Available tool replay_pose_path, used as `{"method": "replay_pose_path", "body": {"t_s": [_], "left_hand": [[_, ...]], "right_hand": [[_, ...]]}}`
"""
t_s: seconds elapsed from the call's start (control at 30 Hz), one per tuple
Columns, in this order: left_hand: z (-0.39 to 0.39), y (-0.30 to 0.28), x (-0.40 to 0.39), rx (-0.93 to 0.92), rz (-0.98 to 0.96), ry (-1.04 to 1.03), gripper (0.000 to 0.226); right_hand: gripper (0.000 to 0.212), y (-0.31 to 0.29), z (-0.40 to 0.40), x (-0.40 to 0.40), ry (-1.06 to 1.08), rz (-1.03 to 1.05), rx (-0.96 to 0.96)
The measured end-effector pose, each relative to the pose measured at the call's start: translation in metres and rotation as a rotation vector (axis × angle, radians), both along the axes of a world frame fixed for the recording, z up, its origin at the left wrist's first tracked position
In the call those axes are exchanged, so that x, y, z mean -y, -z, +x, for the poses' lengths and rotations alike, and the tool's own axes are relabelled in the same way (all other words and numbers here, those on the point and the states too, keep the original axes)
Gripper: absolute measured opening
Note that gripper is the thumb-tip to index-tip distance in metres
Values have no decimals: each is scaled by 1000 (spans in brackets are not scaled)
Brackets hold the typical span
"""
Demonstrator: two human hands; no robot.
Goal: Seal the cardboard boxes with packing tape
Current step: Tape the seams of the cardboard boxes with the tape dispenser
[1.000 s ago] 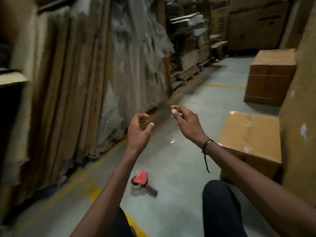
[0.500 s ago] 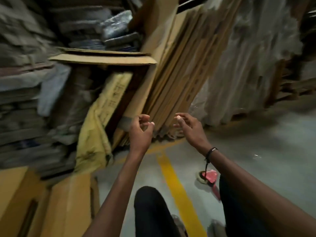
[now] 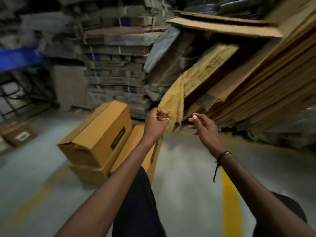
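View: we see it has swung left since 0.5 s ago; the leaning cardboard sheets (image 3: 266, 82) now sit at the right edge, and a tall stack of flattened cartons (image 3: 116, 65) fills the middle background.
Cardboard boxes: we count 3 brown cardboard boxes (image 3: 100, 134) grouped on the floor (image 3: 184, 177) at centre-left, 1 lying on top of another and the 3rd just beside them at the right; earlier only their corner showed at the lower left. The long seam on the top one looks unsealed, though blur keeps us from being sure.
Small box: we see 1 more carton (image 3: 18, 132) with a white label far left, well apart from the group.
Tape dispenser: the red one that lay on the floor near the right knee 0.5 s ago is gone from our view.
Left hand: our left hand (image 3: 154, 124) stays raised, fingers curled with thumb and fingertips pinched together; something thin may sit between them, but we cannot tell what.
Right hand: our right hand (image 3: 204, 126) stays raised near the left, not touching it, fingers loosely spread and holding nothing; a dark wristband (image 3: 221, 155) circles the wrist.
Floor marking: a yellow line (image 3: 230, 202) runs under the right forearm.
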State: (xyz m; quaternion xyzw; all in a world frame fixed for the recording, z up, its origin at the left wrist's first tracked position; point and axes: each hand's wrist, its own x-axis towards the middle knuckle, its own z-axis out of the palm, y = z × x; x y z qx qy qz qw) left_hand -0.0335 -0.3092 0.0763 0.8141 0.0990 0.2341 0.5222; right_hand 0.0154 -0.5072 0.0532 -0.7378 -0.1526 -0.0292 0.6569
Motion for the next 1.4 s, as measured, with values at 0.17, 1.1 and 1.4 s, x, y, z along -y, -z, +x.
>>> {"method": "replay_pose_path", "body": {"t_s": [0.17,1.1,1.4], "left_hand": [[-16,42,-80,-131,2,-119,16],[27,462,-327,-866,-189,-554,110],[48,464,-340,-909,-143,-477,122]], "right_hand": [[33,42,-1,-58,-151,-55,-105],[122,459,88,-308,-232,-307,-998],[123,497,90,-319,-193,-68,-992]]}}
